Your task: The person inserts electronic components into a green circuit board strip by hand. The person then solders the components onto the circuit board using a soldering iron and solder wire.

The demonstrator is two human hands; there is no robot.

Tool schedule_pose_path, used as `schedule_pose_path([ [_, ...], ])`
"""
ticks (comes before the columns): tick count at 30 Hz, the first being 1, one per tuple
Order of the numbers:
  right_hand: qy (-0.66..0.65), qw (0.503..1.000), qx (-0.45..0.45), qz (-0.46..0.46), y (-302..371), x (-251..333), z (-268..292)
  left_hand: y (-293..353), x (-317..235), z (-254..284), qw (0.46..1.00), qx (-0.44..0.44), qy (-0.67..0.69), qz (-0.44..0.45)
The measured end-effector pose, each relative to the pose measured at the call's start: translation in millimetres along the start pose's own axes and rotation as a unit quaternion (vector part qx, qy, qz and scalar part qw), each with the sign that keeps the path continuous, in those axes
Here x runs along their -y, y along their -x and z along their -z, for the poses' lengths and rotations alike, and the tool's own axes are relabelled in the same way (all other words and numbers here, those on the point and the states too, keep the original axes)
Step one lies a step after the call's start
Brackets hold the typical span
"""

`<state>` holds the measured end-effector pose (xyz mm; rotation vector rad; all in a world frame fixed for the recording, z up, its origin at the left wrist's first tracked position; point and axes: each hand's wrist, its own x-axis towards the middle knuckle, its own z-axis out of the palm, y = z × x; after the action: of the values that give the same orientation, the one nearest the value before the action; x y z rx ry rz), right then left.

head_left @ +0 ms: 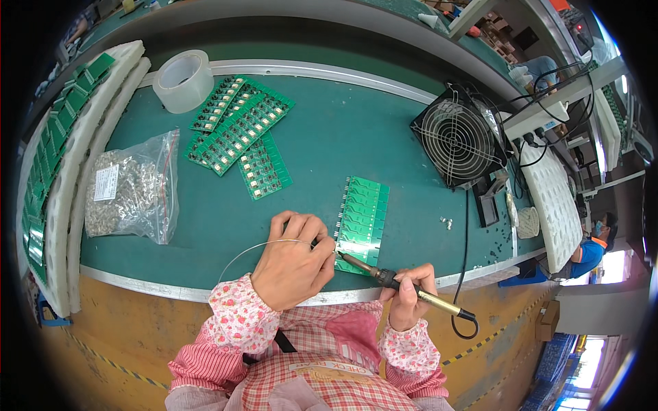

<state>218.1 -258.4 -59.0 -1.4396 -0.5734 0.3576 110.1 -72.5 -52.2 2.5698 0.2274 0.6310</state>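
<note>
My right hand [410,296] is closed round the handle of a soldering iron [387,277]. Its tip reaches the lower left edge of a green circuit board panel [362,212], which lies flat on the bench with small metal pins along its left edge. Beside that edge, my left hand [293,259] is pinched on a thin solder wire [255,248] that curves back over the hand. Something small and dark shows between its fingers, too hidden to name. The spot where tip and wire come together is partly covered by the fingertips.
Populated circuit boards [240,133] overlap behind my left hand. A bag of small parts [133,192], a tape roll [183,81] and foam trays [86,164] with boards stand left. At right are a caged fan [458,137], the iron's cable [467,240] and small scraps [446,223].
</note>
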Motion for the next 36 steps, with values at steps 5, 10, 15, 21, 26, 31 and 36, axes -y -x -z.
schedule_pose_path([
  [5,0.013,1.0,0.003,0.008,1,0,0,1,0,1,1.0,0.004,-0.004,0.001],
  [10,0.014,1.0,0.002,0.013,0,0,0,0,-1,2,1.0,0.009,-0.003,-0.003],
  [15,0.014,1.0,0.004,0.013,0,0,-1,0,-1,0,1.0,0.008,-0.01,-0.005],
  [21,0.034,0.999,0.007,0.009,1,-1,3,-1,-1,-1,1.0,0.007,-0.016,-0.005],
  [26,0.038,0.999,-0.005,0.02,4,2,1,1,-1,3,1.0,-0.024,-0.003,0.0],
  [31,-0.001,0.995,-0.05,0.09,6,14,1,9,-11,13,0.997,-0.056,-0.029,0.045],
  [36,0.349,0.907,0.116,0.207,1,32,-16,22,-44,11,1.0,-0.019,-0.003,-0.02],
])
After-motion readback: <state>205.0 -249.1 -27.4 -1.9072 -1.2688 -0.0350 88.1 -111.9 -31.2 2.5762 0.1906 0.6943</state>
